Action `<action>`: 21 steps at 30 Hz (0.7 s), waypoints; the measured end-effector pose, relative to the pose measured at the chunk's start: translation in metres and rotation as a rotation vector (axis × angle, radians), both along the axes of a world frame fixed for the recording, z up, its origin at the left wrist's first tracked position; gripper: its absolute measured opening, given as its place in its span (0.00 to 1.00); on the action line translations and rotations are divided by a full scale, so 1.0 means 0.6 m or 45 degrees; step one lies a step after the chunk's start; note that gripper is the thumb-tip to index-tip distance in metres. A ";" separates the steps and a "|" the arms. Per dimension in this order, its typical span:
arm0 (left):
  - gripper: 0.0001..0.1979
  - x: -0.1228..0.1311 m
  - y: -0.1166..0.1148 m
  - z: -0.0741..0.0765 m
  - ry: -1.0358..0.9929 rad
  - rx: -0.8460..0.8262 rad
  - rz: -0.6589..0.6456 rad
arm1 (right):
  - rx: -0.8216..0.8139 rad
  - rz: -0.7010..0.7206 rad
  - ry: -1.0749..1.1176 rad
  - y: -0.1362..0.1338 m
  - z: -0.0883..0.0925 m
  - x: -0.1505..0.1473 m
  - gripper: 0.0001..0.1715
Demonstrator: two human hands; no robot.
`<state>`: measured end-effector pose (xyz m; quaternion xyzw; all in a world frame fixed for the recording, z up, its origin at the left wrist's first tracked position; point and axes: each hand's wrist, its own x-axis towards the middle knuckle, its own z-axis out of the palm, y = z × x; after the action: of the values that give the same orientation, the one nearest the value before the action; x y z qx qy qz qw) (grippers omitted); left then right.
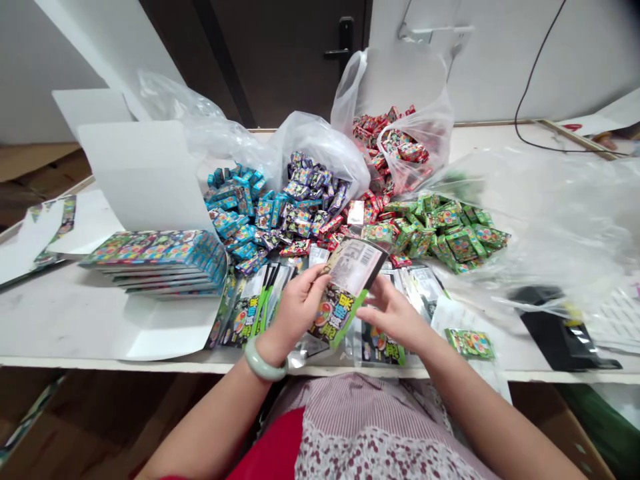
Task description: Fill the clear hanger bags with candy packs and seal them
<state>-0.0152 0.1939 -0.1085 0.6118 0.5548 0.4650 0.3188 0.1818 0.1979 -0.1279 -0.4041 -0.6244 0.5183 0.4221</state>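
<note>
The left hand (297, 310) pinches a printed foil packet (347, 293) by its left side, just behind the counter's (60, 313) front edge. The right hand (393, 313) is open and held just beside the packet's other side, with no clear grip. More packets (245, 313) lie fanned beneath the hands. Behind them, heaps of small blue, purple and green boxes (310, 203) spread across the counter, red ones fill a plastic bag (395, 143), and a stack of flat cards (160, 260) lies toward the left.
</note>
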 end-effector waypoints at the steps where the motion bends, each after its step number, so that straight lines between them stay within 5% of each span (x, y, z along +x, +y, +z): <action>1: 0.11 0.007 0.002 -0.002 -0.123 -0.072 -0.019 | -0.148 0.114 0.073 -0.004 -0.008 -0.007 0.30; 6: 0.16 0.030 0.007 -0.025 -0.943 -0.511 -0.125 | -0.409 0.018 0.212 0.007 -0.021 -0.017 0.17; 11: 0.19 0.009 -0.027 -0.052 -0.826 -0.716 -0.409 | -0.499 -0.121 0.288 0.019 -0.030 0.011 0.21; 17: 0.23 0.002 -0.057 -0.087 -0.999 -0.899 -0.444 | -0.521 -0.012 0.176 0.003 -0.046 0.018 0.21; 21: 0.25 0.012 -0.027 -0.072 -1.055 -0.681 -0.264 | -0.567 0.153 0.059 -0.016 -0.051 0.022 0.21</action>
<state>-0.0078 0.1776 -0.1516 0.3247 0.4176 0.4762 0.7024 0.1951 0.1884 -0.1586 -0.4373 -0.5077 0.6767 0.3050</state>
